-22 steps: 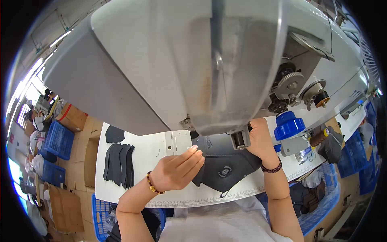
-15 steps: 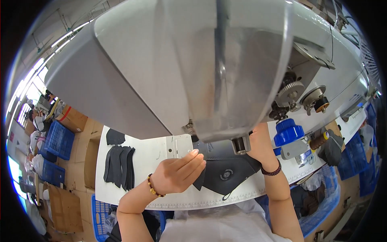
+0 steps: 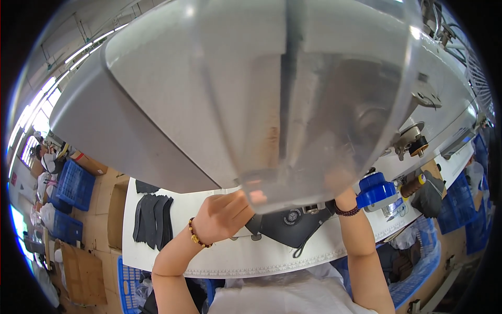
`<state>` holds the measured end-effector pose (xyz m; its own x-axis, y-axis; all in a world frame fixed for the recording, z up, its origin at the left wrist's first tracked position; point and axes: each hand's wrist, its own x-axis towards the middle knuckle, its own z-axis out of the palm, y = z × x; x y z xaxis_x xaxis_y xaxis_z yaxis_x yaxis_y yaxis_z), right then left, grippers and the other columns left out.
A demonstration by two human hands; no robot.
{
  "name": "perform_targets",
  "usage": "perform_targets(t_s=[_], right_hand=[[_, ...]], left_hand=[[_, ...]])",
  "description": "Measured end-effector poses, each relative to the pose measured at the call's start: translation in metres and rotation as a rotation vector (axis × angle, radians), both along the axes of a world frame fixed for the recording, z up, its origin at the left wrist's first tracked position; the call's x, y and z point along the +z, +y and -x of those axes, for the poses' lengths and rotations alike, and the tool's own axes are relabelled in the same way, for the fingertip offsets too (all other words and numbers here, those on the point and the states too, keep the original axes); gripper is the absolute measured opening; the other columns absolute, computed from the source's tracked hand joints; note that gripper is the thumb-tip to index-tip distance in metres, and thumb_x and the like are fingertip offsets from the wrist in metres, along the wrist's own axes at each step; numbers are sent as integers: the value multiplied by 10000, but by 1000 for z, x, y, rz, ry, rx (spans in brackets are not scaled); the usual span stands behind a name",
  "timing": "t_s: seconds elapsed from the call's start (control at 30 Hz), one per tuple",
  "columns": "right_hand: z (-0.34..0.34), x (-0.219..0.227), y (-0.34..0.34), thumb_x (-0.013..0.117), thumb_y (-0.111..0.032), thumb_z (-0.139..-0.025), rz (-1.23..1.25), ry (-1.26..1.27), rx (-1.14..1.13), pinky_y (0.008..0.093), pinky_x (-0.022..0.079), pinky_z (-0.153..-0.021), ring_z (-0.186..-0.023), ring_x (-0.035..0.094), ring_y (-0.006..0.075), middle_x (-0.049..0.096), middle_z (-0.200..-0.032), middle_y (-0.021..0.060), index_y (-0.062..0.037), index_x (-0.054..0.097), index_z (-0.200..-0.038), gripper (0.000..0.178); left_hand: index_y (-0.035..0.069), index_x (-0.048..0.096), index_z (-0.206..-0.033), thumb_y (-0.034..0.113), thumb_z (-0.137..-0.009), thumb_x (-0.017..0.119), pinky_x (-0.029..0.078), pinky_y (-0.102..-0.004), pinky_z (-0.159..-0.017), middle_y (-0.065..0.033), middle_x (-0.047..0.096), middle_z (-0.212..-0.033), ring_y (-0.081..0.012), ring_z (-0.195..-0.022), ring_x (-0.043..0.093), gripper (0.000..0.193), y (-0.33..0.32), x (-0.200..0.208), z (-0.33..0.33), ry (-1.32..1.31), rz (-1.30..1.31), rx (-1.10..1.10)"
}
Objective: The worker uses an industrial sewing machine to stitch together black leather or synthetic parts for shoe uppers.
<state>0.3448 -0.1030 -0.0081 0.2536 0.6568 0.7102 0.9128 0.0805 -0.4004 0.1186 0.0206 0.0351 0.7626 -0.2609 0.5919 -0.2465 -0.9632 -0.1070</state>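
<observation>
Workroom with a tan tiled floor
Tube lights line the ceiling; bright windows at left; blue crates near cardboard boxes

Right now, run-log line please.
left hand: fingertips behind clear guard; right hand: partly behind guard; dark fabric piece: between hands; dark strips: on table

blue crate | cardboard box | ceiling lights | far left, apparently a person

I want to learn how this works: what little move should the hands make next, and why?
Maybe the left hand should gently steady the left edge of the dark fabric piece: its fingertips are close by, seen through the clear guard, and the right hand is near the piece's other side.
</observation>
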Motion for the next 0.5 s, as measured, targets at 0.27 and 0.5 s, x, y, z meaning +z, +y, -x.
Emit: perform_targets(t_s=[0.27, 0.5], right_hand=[[-5, -1, 5, 638, -242, -689, 32, -168, -47, 398, 428, -707, -817, 572, 280, 619, -890, 75, -66, 612, -871, 255], [50, 48, -20, 649, -192, -669, 132, -37, 61, 407, 430, -713, -819, 572, 277, 610, -908, 85, -66, 620, -875, 243]], left_hand=[[39, 635, -898, -17, -589, 621, 524, -253, -629, -79, 592, -908, -186, -788, 620, 314, -3, 8, 2, 144, 25, 122], [16, 649, -824, -63, -569, 684, 544, -287, -635, -82, 608, -860, -227, -767, 631, 269, -7, -8, 3, -131, 211, -43]])
